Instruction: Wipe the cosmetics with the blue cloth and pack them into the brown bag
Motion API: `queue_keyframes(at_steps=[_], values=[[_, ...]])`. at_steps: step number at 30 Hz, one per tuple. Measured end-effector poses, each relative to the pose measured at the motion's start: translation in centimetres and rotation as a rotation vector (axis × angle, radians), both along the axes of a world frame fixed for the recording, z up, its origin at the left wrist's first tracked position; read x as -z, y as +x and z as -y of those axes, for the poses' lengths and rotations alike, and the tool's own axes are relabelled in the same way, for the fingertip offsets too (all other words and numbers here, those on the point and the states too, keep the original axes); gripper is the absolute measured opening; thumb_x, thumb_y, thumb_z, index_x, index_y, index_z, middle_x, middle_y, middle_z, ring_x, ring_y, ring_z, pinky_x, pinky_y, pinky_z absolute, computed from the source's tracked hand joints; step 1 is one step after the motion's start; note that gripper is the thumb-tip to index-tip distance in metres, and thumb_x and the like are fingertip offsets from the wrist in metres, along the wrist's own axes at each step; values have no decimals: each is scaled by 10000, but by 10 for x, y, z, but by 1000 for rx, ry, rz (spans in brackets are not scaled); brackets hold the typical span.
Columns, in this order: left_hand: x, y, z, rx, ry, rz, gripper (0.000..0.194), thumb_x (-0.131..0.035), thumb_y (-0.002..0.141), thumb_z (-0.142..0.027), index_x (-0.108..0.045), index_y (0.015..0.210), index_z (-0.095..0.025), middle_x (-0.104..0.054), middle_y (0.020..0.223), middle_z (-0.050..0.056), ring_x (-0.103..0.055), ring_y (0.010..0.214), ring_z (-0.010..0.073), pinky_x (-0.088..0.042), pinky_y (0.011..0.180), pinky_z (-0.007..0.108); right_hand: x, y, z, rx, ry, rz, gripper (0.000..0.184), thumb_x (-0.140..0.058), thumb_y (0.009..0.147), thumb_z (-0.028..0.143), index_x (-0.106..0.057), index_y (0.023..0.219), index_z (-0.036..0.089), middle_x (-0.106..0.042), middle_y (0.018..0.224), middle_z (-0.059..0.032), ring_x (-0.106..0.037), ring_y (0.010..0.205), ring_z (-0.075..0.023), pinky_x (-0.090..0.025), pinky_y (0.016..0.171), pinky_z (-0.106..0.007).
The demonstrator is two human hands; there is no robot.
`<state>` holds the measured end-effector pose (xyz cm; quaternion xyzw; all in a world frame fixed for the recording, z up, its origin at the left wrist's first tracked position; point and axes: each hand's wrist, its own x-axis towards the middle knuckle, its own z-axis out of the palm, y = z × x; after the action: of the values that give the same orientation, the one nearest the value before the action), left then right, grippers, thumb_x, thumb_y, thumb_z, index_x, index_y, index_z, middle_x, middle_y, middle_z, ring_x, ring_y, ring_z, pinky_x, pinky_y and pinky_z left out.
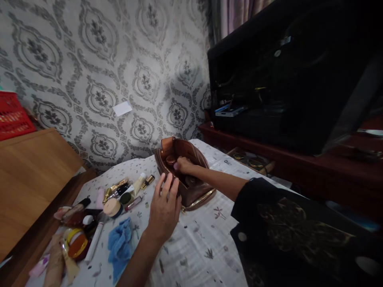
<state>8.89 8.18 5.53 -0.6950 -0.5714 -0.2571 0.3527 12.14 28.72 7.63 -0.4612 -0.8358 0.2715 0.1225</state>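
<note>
A brown leather bag (194, 193) with a gold zipper lies unzipped on the patterned white cloth. My right hand (184, 165) reaches into its opening, with fingers curled together; anything in their grip is too hidden to name. Beside those fingertips, inside the bag, is a small round brown item (170, 160). My left hand (165, 207) rests against the bag's near left side, its fingers stretched out and slightly apart along the rim. The left thumb is partly hidden at the bag's side.
Several cosmetics, including a round cream jar (113, 207) and a white tube (94, 241), lie on the cloth to the left. A crumpled blue cloth (120, 245) is near my left forearm. A wooden box (38, 175) stands left, a dark television (281, 79) right, a patterned wall behind.
</note>
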Motion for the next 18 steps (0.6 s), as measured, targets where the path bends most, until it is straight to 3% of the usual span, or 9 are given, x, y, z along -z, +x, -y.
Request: queue_keyframes(at_steps=[18], values=[[-1, -2, 2, 2, -35, -7, 516, -484, 929, -105, -393, 1437, -119, -505, 1427, 187, -327, 1445, 301, -449, 1111, 507, -5, 10, 5, -30, -34, 59, 380, -641, 918, 353, -593, 1230, 140, -602, 1232, -100, -619, 1081, -253, -540, 886, -409]])
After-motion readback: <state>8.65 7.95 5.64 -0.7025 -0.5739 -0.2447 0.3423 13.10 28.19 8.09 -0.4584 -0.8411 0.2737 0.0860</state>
